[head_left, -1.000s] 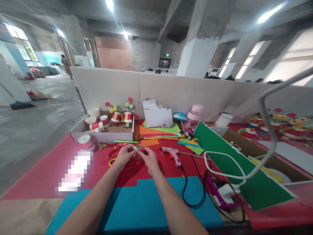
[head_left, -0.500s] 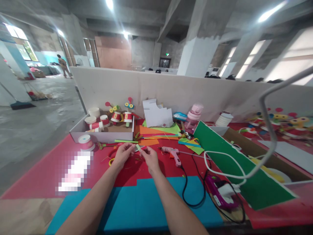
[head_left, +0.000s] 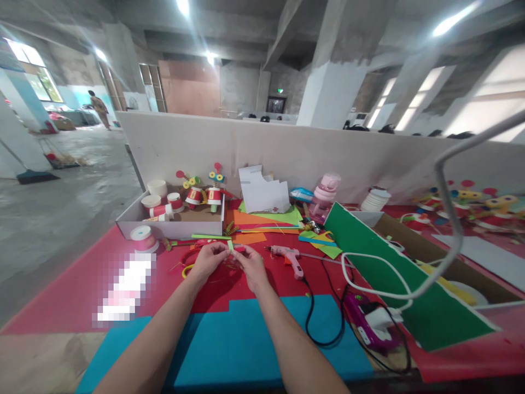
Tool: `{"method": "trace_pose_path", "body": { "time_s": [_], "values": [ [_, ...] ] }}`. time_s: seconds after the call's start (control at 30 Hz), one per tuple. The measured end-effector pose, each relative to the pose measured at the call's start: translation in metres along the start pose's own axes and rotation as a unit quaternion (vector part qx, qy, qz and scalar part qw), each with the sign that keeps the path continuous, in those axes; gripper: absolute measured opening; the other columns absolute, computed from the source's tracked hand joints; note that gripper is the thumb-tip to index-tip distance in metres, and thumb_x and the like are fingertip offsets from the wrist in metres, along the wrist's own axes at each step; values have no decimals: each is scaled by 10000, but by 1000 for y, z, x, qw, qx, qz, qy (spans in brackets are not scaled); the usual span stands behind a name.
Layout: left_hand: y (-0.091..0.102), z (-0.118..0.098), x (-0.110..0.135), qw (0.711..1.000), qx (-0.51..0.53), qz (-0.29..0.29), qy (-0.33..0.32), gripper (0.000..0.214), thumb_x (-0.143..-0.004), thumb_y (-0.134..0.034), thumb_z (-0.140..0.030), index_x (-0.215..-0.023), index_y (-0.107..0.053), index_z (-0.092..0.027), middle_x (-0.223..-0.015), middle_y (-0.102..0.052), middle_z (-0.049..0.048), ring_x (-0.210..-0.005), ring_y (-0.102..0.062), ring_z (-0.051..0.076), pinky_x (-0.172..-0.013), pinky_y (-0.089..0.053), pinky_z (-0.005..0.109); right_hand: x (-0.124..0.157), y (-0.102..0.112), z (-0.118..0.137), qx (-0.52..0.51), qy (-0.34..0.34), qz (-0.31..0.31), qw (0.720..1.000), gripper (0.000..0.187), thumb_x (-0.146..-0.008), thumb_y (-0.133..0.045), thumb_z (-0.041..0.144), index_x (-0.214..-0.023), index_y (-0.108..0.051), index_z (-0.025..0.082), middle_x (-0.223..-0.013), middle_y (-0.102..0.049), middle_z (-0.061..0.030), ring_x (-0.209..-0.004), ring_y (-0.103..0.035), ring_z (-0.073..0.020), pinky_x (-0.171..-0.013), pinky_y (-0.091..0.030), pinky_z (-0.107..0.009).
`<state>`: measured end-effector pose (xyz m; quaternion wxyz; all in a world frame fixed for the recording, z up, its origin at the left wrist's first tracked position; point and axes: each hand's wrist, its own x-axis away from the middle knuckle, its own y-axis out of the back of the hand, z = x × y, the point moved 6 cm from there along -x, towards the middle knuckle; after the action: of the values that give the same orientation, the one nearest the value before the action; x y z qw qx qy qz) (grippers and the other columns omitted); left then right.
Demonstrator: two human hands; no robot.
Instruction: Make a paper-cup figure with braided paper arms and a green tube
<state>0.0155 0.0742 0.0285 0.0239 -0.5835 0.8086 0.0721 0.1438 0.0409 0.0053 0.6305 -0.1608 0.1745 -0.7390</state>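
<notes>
A small pale green paper strip point(head_left: 230, 246) is pinched between both hands above the red table covering. My left hand point(head_left: 208, 260) has its thumb and fingers closed at the strip's left side. From the right, my right hand point(head_left: 251, 267) grips it with bent fingers. Yellow-handled scissors point(head_left: 187, 270) lie partly hidden behind my left hand. To the right of my right hand, a pink hot glue gun point(head_left: 289, 258) rests on the table. Just beyond the hands is a longer bright green strip point(head_left: 211, 237).
A white box point(head_left: 176, 227) at the back left holds paper cups and cup figures. Coloured paper point(head_left: 250, 220) lies at the back centre. On the right stand a green-sided box point(head_left: 381, 273) and a purple power strip point(head_left: 369, 325) with loose cables. Blue sheets point(head_left: 229, 345) cover the front.
Both hands have drawn slightly closer together, and the green strip now stands more upright between the fingertips. In the background, a walking person has moved a little to the left.
</notes>
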Motion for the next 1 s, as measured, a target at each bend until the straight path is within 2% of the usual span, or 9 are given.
{"method": "trace_pose_path", "body": {
  "time_s": [0.2,0.43,0.6,0.77,0.9,1.0],
  "values": [
    [-2,-2,1,1000,22,3,11,326,-659,-737,-443,-750,-644,-144,-614,-598,-12,-544,-496,99,-550,-371,218,0,1,4,31,28,-15,999,274,-587,-770,319,-798,-676,172,-687,-672,11,-635,-597,-126,-662,-488,-259],
    [-3,-6,2,1000,17,-10,10,285,-647,-744,-402,-695,-634,-144,-585,-575,-25,-537,-479,91,-549,-356,215,2,1,10,69,48,-24,996,244,-602,-749,321,-776,-665,172,-662,-644,27,-597,-561,-113,-608,-452,-236],
    [-4,-3,2,1000,24,5,20,287,-659,-740,-404,-711,-633,-143,-560,-563,-31,-527,-473,93,-547,-348,213,4,1,13,100,71,-32,992,229,-619,-738,331,-764,-669,167,-652,-642,24,-600,-552,-117,-591,-433,-230],
    [0,2,0,1000,2,-5,10,286,-694,-716,-416,-693,-633,-143,-563,-562,-25,-523,-466,90,-537,-338,212,2,6,15,118,90,-46,988,219,-655,-726,366,-743,-672,173,-619,-627,18,-580,-549,-121,-572,-428,-232],
    [3,6,-2,999,37,-14,13,288,-691,-725,-413,-715,-633,-140,-575,-565,-21,-519,-469,85,-544,-358,213,-1,20,16,66,100,-101,988,259,-667,-728,416,-763,-666,183,-660,-646,4,-611,-580,-131,-611,-464,-250],
    [2,7,-2,998,63,-4,17,293,-690,-732,-411,-719,-628,-138,-576,-562,-19,-522,-471,83,-551,-362,215,-3,23,9,-3,48,-100,994,284,-621,-762,411,-762,-661,185,-674,-651,4,-616,-591,-128,-629,-487,-258]
  ]
}}
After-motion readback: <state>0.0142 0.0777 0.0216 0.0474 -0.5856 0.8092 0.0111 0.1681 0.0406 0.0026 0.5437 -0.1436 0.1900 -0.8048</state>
